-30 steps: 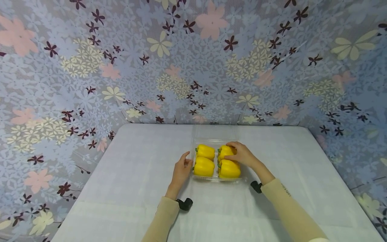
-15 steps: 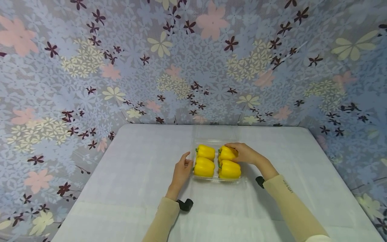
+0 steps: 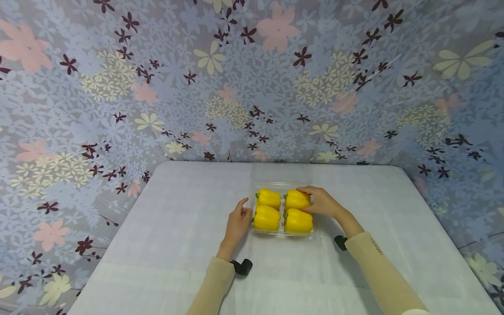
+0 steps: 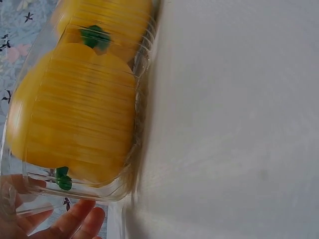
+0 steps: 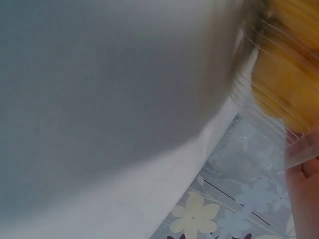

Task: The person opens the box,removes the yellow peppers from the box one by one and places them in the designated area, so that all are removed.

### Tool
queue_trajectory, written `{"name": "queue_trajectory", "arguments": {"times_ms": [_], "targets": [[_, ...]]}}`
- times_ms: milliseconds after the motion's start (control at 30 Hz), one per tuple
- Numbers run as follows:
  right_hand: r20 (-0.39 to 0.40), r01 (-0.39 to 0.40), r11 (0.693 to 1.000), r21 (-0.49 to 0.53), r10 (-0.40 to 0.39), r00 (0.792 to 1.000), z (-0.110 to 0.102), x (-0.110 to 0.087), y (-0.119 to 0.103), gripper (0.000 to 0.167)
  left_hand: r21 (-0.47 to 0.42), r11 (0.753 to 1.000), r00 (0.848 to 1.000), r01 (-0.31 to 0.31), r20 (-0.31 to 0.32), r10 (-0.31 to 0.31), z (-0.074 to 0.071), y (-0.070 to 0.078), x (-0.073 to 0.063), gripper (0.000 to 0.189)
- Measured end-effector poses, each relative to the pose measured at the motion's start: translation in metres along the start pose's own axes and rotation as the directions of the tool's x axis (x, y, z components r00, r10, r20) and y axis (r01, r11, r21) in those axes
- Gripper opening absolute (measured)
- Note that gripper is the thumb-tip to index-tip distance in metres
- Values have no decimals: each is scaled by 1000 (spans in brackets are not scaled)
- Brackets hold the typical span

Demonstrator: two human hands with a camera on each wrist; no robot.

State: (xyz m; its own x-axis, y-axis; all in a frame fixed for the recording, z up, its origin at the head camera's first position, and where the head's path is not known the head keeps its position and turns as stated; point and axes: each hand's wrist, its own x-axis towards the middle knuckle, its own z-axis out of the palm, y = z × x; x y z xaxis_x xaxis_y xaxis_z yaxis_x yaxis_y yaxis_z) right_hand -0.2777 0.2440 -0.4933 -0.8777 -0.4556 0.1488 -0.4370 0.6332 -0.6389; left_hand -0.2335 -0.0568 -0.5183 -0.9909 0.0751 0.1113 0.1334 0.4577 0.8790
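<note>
Several yellow bell peppers sit in two columns in a clear plastic box (image 3: 284,232) with ribbed walls. My right hand (image 3: 320,202) grips the back right bell pepper (image 3: 296,198), fingers over its far side and thumb at its near right side. Just in front of it lies the front right bell pepper (image 3: 298,221). My left hand (image 3: 238,221) rests at the box's left edge, fingers loosely bent, beside the front left bell pepper (image 3: 266,218). In the left wrist view, left fingers (image 4: 75,219) show below the box's corner. The right wrist view shows only part of the right hand (image 5: 305,184).
The box's transparent lid (image 3: 281,173) lies folded back toward the table's far edge. A white cloth covers the table (image 3: 189,197). Flowered fabric (image 3: 252,87) hangs behind it and at both sides. A black wrist camera (image 3: 243,267) sits on the left wrist.
My right thumb has shifted from the top of the back right pepper to its near right side. That pepper has moved very slightly. The left hand stays in place.
</note>
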Motion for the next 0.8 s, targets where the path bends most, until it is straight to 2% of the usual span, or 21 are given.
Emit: {"name": "queue_trajectory", "arguments": {"times_ms": [267, 533, 800], "targets": [[-29, -4, 999, 33, 5, 1000, -4, -3, -3, 68, 6, 1000, 1000, -5, 1, 5, 1, -1, 1, 44], [-65, -42, 992, 122, 50, 997, -18, -6, -15, 71, 10, 1000, 1000, 8, -12, -8, 1, 0, 2, 43], [-99, -69, 988, 140, 84, 992, -29, -11, -16, 72, 4, 1000, 1000, 22, 1, -22, 1, -1, 2, 44]]}}
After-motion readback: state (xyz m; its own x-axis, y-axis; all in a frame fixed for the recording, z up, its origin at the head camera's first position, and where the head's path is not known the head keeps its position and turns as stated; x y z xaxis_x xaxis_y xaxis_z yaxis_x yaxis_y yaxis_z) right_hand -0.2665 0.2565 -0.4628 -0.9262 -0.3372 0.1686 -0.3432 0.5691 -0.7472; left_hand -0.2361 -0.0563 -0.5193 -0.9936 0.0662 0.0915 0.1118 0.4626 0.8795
